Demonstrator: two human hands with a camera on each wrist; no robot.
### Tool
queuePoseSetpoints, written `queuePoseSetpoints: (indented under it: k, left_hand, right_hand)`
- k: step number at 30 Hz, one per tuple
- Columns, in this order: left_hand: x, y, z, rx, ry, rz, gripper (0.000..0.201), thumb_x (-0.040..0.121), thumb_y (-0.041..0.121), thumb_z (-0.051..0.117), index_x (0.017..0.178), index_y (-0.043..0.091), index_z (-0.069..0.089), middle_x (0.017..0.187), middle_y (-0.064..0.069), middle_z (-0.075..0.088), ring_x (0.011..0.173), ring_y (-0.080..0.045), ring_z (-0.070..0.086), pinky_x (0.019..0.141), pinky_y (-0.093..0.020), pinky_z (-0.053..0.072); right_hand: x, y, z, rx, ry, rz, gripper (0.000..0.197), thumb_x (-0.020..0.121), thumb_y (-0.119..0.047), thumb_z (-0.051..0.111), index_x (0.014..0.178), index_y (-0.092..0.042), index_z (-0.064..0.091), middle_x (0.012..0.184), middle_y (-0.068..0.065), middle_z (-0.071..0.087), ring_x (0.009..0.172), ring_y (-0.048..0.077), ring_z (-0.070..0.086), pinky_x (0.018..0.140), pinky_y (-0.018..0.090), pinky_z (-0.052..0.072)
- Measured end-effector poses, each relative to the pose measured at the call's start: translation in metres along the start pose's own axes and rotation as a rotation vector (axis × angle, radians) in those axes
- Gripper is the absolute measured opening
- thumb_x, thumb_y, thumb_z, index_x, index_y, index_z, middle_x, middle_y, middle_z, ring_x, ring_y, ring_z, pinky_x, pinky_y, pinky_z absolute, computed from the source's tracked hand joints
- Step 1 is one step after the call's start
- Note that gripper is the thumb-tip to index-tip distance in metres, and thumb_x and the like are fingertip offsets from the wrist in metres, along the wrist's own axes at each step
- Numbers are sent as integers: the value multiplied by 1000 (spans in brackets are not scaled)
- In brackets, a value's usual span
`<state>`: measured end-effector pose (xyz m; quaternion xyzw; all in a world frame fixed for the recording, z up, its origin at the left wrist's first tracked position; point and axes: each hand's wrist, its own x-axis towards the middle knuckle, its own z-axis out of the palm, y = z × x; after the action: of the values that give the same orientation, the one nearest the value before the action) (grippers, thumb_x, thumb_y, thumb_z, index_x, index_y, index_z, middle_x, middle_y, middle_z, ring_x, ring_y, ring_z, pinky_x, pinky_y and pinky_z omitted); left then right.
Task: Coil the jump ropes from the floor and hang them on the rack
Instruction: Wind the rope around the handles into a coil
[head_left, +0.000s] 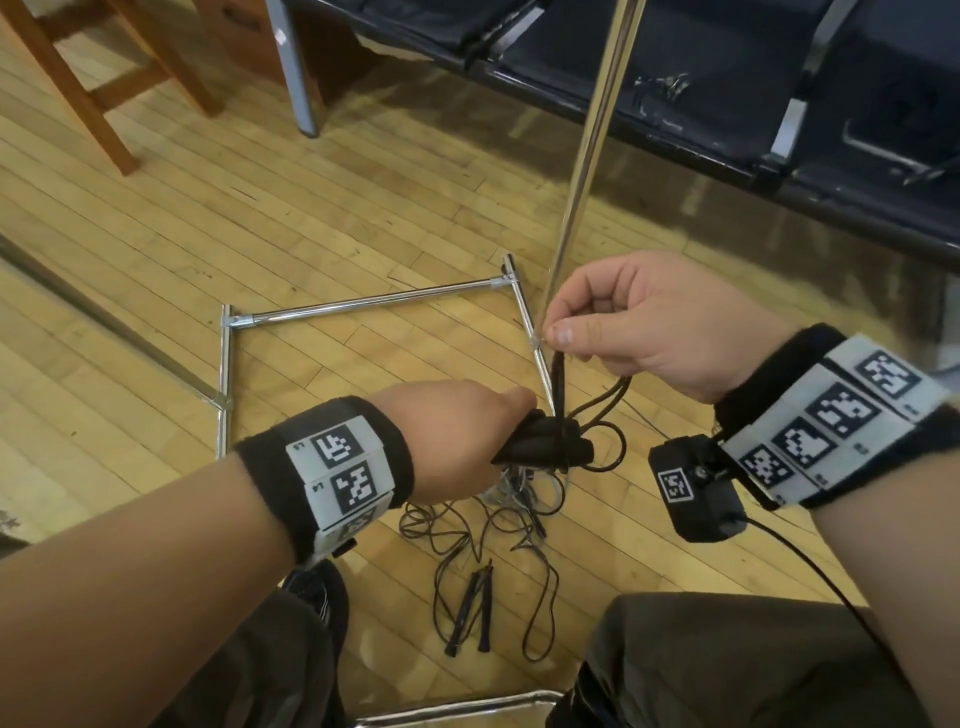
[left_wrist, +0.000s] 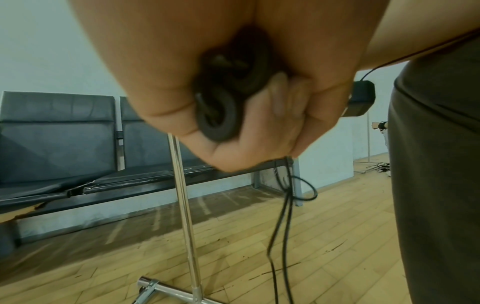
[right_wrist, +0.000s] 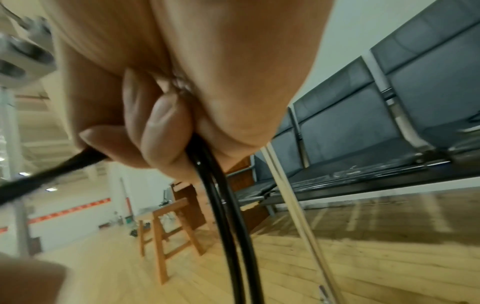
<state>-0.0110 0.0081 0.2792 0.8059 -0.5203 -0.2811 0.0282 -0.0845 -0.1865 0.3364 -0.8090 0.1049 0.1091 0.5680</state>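
wood floor, black bench behind; left hand grips handles, right hand pinches rope.

— How many ropes do you hold?

— One black rope, its two handles together in your left hand, its cord pinched by your right hand.

— And on the floor?

— One more pair of handles amid loose black cord; the cords tangle, so you cannot tell how many ropes. One chrome rack. One wooden stool. One bench, two seats visible from the left wrist.
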Motion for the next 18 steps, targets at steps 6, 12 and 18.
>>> queuePoseSetpoints:
  k: [6,12,18]
  left_hand:
    - [-13,-1,-23,-153,180,121,42,91,26,68,102,45,32,70,10,55,66,2,58,48,-16,39]
    - [-14,-20,-37,-258,381,-49,41,90,20,66,106,45,37,74,13,56,67,6,58,47,-13,39]
    - [-3,-47,-34,-271,424,-346,24,96,22,62,110,32,45,81,6,59,66,-8,56,51,-24,35]
  right_hand:
    - [7,26,0,12,67,72,39,88,-32,70,97,6,65,71,17,57,63,25,47,64,36,44]
    - [17,34,31,-126,112,171,37,106,-40,46,83,-23,69,67,0,58,63,17,47,62,32,42]
    - [22,27,74,-582,33,75,21,108,-35,41,104,-21,56,76,-8,58,61,5,54,48,22,38]
